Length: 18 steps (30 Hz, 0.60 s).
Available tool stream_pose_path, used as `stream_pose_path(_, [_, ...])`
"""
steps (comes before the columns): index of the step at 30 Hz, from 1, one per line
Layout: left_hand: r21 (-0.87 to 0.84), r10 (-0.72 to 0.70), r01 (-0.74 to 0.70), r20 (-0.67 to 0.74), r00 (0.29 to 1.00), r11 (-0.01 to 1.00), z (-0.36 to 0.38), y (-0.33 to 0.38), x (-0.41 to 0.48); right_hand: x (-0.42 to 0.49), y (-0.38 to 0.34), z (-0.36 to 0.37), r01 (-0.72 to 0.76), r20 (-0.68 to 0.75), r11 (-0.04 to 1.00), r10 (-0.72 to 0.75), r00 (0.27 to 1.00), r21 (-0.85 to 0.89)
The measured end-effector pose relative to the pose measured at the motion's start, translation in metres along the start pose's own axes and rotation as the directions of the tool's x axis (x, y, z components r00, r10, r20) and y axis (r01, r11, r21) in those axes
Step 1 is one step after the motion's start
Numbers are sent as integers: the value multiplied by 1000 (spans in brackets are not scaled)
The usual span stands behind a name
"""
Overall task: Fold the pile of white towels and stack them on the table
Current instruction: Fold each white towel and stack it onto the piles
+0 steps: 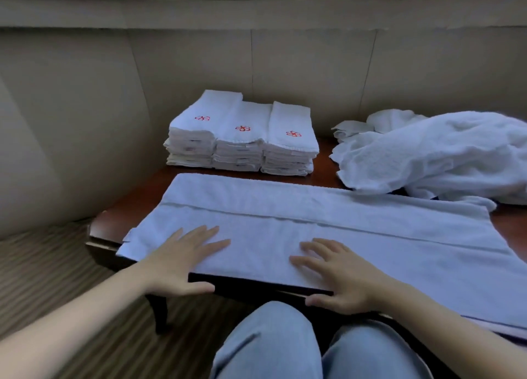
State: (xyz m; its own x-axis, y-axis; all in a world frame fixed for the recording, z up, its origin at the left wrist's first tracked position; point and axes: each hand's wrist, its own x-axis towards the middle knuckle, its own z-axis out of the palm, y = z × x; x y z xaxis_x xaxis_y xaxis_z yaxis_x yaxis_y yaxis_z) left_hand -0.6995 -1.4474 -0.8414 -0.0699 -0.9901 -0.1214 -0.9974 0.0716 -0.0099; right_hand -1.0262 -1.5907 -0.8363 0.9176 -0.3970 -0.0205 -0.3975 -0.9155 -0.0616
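A long white towel lies flat across the near part of the dark wooden table, folded lengthwise with a seam line running along it. My left hand rests flat on the towel's near left part, fingers straight and spread. My right hand lies flat on the towel near the middle of its front edge, thumb over the table's edge. Behind, three stacks of folded white towels with red emblems stand side by side. A heap of unfolded white towels lies at the back right.
A beige padded wall closes in behind and to the left of the table. Striped carpet lies on the left. My knees in light blue jeans are just below the table's front edge.
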Motion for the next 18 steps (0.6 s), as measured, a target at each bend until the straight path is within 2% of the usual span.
stream_pose_path(2, [-43,-28,24,-104,994,999,2,-6,-13,4,-8,-7,14,-130,1000,-15,991,-10])
stream_pose_path(3, [-123,-79,57,-179,981,991,2,-10,-16,6,-10,-10,5,-176,1000,-10,984,-31])
stream_pose_path(5, [-252,-216,147,-270,939,956,0,-19,-18,10,-15,-14,-44,-161,994,28,987,-101])
stream_pose_path(8, [-203,-286,235,-282,916,951,-8,-42,-19,12,-19,-16,-134,-101,982,121,988,-136])
stream_pose_path(10, [-282,-366,288,-283,887,915,-23,-65,-19,11,-11,-22,-208,-128,966,189,974,-152])
stream_pose_path(12, [-529,-490,304,-254,834,792,-45,-89,-20,12,7,-36,-327,-217,945,318,923,-8])
stream_pose_path(15, [-850,-534,169,-147,833,499,-70,-116,-11,21,47,-69,-361,-261,821,503,824,443])
stream_pose_path(17, [-935,-535,90,-116,837,344,-78,-123,10,34,73,-86,-365,-250,792,528,812,490])
stream_pose_path(18, [-942,-556,92,-109,824,321,-80,-125,25,44,85,-89,-392,-245,794,540,805,464])
